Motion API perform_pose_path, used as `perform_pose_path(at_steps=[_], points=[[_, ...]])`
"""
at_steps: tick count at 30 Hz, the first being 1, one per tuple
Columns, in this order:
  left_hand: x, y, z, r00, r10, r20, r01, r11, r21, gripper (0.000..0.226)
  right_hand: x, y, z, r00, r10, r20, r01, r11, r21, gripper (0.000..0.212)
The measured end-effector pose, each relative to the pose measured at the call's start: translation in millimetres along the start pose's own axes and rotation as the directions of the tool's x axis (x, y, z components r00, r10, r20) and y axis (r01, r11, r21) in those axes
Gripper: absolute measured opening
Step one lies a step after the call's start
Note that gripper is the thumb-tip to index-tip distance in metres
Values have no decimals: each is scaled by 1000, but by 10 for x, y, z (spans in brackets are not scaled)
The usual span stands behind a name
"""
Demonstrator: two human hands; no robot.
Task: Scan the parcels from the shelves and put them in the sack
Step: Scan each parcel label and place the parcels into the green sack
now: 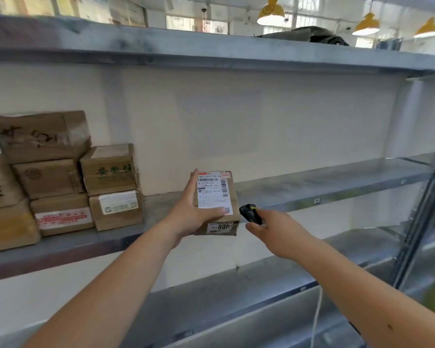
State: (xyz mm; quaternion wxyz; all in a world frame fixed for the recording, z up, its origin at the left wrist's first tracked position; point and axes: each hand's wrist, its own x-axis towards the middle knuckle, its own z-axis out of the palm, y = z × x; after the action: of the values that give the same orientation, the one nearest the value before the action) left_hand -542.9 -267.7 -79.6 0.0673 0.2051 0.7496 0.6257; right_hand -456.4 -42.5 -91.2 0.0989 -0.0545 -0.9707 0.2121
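Currently my left hand (186,217) grips the parcel (216,204), thumb curled over the near edge of its label (212,192), fingers up its left side. My right hand (274,229) clasps a small black scanner (250,213), just right of the parcel's near right corner, nose aimed left toward it. The right hand is the one to move: I judge the label lies up and left of the scanner. Parcel: a brown carton, long axis running away from me, white barcode label on top, a second sticker on its near face, held over the middle shelf (337,182). Stacked boxes (60,177) sit well left of the parcel. No sack in view.
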Motion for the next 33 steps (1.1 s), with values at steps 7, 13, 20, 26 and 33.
perform_pose_path(at_steps=[7, 13, 20, 26, 33], points=[[-73, -107, -78, 978, 189, -83, -187, 982, 28, 126, -169, -147, -99, 999, 18, 33, -22, 992, 128, 32], [54, 13, -242, 895, 414, -164, -324, 858, 398, 126, -395, -360, -197, 999, 37, 15, -39, 983, 179, 28], [328, 15, -371, 865, 500, -38, -407, 745, 528, 122, -564, -623, -283, 997, 47, 60, -49, 998, 33, 39], [466, -6, -396, 846, 530, 62, -473, 692, 545, 120, -705, -701, -281, 987, 141, 77, -136, 989, -63, 45], [486, -45, -383, 827, 551, 112, -522, 677, 519, 118, -887, -761, -233, 973, 216, 79, -206, 972, -116, 48]])
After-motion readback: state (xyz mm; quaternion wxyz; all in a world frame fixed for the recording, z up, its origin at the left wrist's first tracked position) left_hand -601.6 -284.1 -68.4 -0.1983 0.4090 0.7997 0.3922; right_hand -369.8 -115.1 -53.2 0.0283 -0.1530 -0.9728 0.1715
